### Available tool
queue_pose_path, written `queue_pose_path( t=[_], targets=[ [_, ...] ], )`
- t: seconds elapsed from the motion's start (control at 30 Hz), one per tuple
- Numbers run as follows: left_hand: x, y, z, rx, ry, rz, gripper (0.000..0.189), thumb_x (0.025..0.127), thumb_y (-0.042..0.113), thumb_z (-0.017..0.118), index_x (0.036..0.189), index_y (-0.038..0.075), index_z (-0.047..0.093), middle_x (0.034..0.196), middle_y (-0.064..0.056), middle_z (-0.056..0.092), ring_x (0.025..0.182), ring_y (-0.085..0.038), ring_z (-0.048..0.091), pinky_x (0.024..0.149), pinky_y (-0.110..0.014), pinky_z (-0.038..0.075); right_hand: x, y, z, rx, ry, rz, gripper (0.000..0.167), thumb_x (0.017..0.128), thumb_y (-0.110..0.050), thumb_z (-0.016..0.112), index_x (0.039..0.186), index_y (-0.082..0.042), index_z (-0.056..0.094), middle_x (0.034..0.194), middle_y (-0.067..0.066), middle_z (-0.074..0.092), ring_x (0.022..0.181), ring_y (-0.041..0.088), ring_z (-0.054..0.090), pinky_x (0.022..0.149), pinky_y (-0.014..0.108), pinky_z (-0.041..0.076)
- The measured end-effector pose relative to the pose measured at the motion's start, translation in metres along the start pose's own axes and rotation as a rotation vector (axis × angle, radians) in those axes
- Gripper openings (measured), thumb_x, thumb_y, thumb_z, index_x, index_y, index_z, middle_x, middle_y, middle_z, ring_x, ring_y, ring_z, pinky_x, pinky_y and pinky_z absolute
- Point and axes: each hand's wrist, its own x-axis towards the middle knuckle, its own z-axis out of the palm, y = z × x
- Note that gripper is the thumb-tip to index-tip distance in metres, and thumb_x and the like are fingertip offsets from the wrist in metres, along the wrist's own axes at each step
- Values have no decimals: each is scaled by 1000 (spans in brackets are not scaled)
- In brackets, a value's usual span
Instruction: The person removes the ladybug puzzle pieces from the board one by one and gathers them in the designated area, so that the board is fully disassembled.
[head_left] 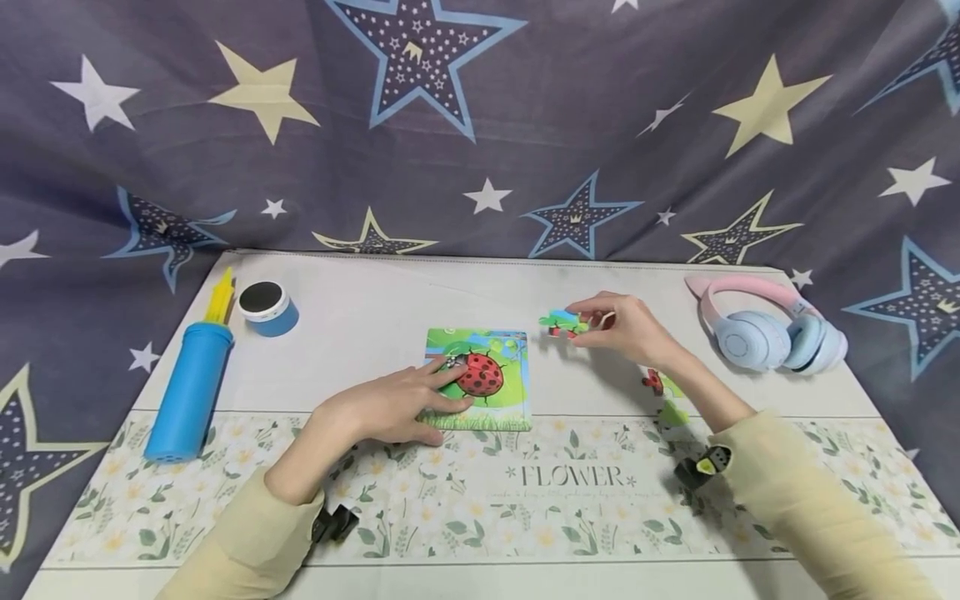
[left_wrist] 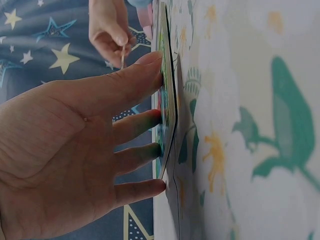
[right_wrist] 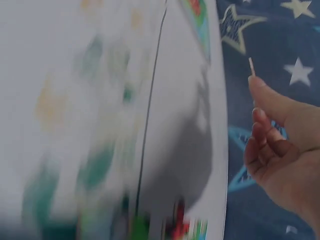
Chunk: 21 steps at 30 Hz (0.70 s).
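A flat puzzle board (head_left: 517, 400) with a red spotted ladybug on green lies at the table's middle. My left hand (head_left: 397, 404) rests on its left part with fingers spread. In the left wrist view, fingertips and thumb touch the board's face, and the fingers are fairly straight. To the right of the board, my right hand (head_left: 626, 329) pinches a small puzzle piece (head_left: 564, 322), blue, green and red, above the table. The right wrist view shows only that piece's thin edge (right_wrist: 251, 66) past the thumb. Loose puzzle pieces (head_left: 673, 412) lie below the right forearm.
Pink and blue headphones (head_left: 753, 337) lie at the right. On the left are a blue hand pump (head_left: 189, 392) with a yellow nozzle and a small round blue-and-white speaker (head_left: 268, 308). A starry curtain (head_left: 450, 167) hangs behind the table.
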Motion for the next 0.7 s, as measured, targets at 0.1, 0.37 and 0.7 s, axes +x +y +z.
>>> queue_pose_path(
  t=[0.1, 0.37, 0.7],
  targets=[
    [0, 0, 1, 0, 3, 0, 59, 98, 30, 70, 153, 23, 51, 174, -13, 17, 161, -43, 6, 127, -64, 20, -8, 15, -13, -38, -4, -22, 47, 82, -10, 86, 127, -5, 73, 100, 10, 71, 88, 17, 63, 77, 20, 57],
    [0, -1, 1, 6, 9, 7, 59, 98, 29, 71, 153, 22, 52, 173, -14, 18, 161, -44, 7, 127, -65, 21, -26, 43, -33, -140, -29, -12, 44, 83, -12, 86, 124, -6, 75, 94, 6, 70, 83, 10, 60, 72, 20, 53],
    [-1, 0, 1, 5, 11, 1, 59, 97, 30, 71, 153, 22, 52, 173, -14, 18, 161, -43, 7, 127, -64, 21, -31, 58, -31, -187, -53, 19, 46, 81, -17, 88, 124, -8, 75, 98, 4, 71, 88, 19, 64, 72, 20, 51]
  ],
)
